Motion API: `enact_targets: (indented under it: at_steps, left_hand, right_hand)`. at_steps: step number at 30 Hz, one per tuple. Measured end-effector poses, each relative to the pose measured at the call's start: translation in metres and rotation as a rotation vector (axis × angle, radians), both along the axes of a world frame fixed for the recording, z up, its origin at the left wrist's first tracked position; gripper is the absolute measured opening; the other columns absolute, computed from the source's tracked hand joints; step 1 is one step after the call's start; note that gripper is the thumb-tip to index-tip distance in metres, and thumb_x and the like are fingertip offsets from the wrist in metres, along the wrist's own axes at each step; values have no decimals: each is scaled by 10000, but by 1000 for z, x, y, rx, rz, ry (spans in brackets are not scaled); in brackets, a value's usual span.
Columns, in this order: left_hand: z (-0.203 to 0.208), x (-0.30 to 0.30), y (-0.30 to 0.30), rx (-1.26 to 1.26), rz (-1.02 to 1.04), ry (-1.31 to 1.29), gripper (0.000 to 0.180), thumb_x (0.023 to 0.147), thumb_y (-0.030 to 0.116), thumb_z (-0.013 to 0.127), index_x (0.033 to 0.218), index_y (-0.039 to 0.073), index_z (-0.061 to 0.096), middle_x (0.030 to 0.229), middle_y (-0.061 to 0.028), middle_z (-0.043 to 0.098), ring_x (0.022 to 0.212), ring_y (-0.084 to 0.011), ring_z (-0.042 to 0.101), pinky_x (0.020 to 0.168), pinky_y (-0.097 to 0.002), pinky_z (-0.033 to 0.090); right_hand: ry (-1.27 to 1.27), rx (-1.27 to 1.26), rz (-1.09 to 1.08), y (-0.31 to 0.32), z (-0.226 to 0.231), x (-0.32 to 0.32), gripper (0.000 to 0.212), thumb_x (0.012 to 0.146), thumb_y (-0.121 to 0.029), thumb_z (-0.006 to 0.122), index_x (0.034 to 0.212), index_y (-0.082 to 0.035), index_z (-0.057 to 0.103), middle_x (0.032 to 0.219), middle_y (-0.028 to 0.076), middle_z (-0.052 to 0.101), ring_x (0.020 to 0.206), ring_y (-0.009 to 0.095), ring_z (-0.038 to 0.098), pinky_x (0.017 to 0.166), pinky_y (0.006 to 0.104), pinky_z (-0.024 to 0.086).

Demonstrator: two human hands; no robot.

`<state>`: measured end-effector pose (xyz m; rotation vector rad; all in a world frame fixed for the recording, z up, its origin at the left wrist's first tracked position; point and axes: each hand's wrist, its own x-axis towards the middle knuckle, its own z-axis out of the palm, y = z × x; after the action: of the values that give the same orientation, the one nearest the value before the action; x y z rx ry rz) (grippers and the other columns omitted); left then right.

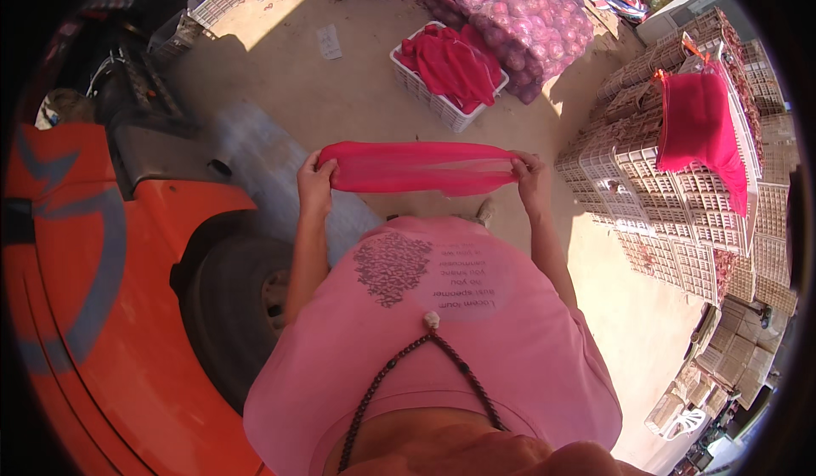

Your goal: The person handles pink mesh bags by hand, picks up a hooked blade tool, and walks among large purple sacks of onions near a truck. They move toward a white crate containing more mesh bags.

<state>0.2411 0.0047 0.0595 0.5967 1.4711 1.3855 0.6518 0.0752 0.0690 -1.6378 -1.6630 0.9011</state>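
Observation:
A bright pink-red mesh bag (pixel 416 167) is stretched out sideways in front of my body, held up off the floor. My left hand (pixel 315 184) is closed on its left end, the thumb on top. Its right end is pinched between the fingers of my right hand (pixel 532 184). A lighter, see-through strip shows in the cloth near the right hand. Beyond the bag, a white plastic crate (pixel 438 102) on the floor holds a heap of similar pink-red mesh (pixel 450 61).
An orange forklift-like vehicle (pixel 170 221) with a black tyre (pixel 242 306) stands close on my left. Stacked pale crates (pixel 654 187) rise on the right, with pink-red mesh (pixel 693 119) draped over them. Full net sacks of purple onions (pixel 531 34) lie at the back.

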Motion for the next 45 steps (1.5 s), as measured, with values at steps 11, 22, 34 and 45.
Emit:
enact_targets:
  at_steps: [11, 22, 34, 45]
  left_hand:
    - [-7, -6, 6, 216, 341, -347, 188, 872, -35, 471, 1038, 20, 541, 946, -81, 590, 875, -173, 594, 805, -310, 523]
    - [4, 11, -18, -43, -752, -523, 415, 884, 328, 570, 1127, -8, 558, 1047, -96, 618, 915, -178, 601, 798, -314, 493]
    - [4, -15, 9, 135, -10, -130, 201, 872, 169, 603, 1044, 70, 575, 919, -11, 581, 873, -130, 560, 751, -281, 495]
    - [32, 32, 1, 24, -262, -335, 234, 930, 120, 481, 1121, 4, 549, 945, -51, 607, 871, -129, 590, 746, -246, 500]
  right_hand:
    - [1212, -812, 53, -10, 39, -13, 321, 883, -190, 555, 1131, 13, 543, 900, 83, 612, 773, 137, 584, 705, 269, 499]
    - [754, -83, -321, 1, 22, 2, 220, 875, -85, 556, 1082, -11, 549, 827, 27, 588, 641, 89, 520, 637, 230, 450]
    - [531, -658, 358, -34, 31, -7, 83, 866, -110, 567, 871, -55, 628, 674, -36, 524, 616, 56, 455, 552, 214, 369]
    - [382, -80, -243, -14, -3, 20, 208, 888, -143, 538, 998, 24, 596, 781, 65, 598, 674, 130, 590, 557, 261, 483]
